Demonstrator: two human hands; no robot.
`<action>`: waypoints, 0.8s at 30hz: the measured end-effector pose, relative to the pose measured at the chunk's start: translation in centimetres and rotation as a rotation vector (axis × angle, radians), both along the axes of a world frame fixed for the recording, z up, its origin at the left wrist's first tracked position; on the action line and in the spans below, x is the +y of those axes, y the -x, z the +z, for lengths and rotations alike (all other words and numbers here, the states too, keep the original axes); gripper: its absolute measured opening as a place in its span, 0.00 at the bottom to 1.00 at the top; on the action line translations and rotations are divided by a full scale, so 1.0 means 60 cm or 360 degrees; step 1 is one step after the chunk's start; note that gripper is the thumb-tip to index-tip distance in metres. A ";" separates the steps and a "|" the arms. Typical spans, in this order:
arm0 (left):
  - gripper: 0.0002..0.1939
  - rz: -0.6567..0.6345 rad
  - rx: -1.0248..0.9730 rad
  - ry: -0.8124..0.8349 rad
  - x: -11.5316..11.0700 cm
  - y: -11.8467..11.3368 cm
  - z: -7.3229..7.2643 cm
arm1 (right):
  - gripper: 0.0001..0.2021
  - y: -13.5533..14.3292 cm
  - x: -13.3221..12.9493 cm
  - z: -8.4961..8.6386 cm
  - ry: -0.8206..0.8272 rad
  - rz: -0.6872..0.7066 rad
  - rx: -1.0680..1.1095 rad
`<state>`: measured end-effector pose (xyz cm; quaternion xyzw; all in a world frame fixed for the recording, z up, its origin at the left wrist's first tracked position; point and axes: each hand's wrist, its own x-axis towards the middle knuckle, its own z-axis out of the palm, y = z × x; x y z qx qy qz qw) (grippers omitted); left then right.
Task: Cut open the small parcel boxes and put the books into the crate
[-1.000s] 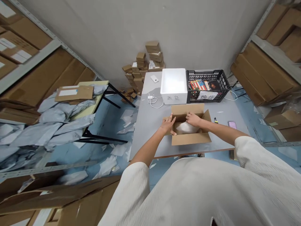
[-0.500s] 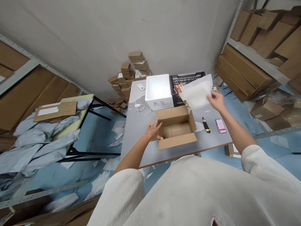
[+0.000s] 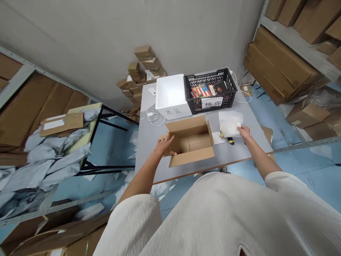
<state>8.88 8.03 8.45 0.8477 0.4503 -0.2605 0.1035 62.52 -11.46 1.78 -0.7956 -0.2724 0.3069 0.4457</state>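
An open cardboard box [image 3: 191, 157] stands on the grey table [image 3: 149, 167], and its visible inside shows only bare cardboard. My left hand [image 3: 164, 145] is at the box's left end, fingers spread over the edge and flap. Pinched in my right hand [image 3: 244, 131] is the edge of a white translucent sheet or pouch [image 3: 229, 122], right of the box. A small colourful patch shows at its lower left corner. The black and yellow cutter [image 3: 231, 141] lies partly hidden beneath it.
Behind the box are a white foam bin [image 3: 174, 111] and a black crate [image 3: 190, 101] holding colourful packets. A white charger [image 3: 151, 114] with cable lies at the left. Stacked cartons [image 3: 137, 76] stand behind the table; a side table [image 3: 96, 129] bears grey parcels.
My right hand has lowered the white sheet from in front of the crate towards the table, now over the cutter and phone area. My left hand stays on the box. The view has shifted.
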 end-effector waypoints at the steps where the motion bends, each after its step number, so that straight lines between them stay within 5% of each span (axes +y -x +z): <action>1: 0.73 0.0009 0.0012 -0.0003 -0.003 0.000 0.002 | 0.18 0.005 -0.004 -0.015 0.0036 -0.0022 0.0054; 7: 0.74 0.0063 0.0067 -0.0022 -0.015 -0.001 0.012 | 0.11 0.038 -0.006 -0.086 0.0253 -0.0032 0.0232; 14: 0.72 0.0110 0.0018 -0.0034 -0.021 0.002 0.016 | 0.10 0.043 -0.018 -0.134 0.0695 0.0039 -0.0016; 19: 0.65 0.0168 -0.0188 -0.0048 -0.027 0.005 0.018 | 0.20 0.048 -0.018 -0.115 0.0640 0.0178 -0.0193; 24: 0.53 0.0255 -0.0383 -0.0167 -0.034 0.015 0.027 | 0.20 0.092 0.010 -0.045 0.0250 0.0452 -0.0353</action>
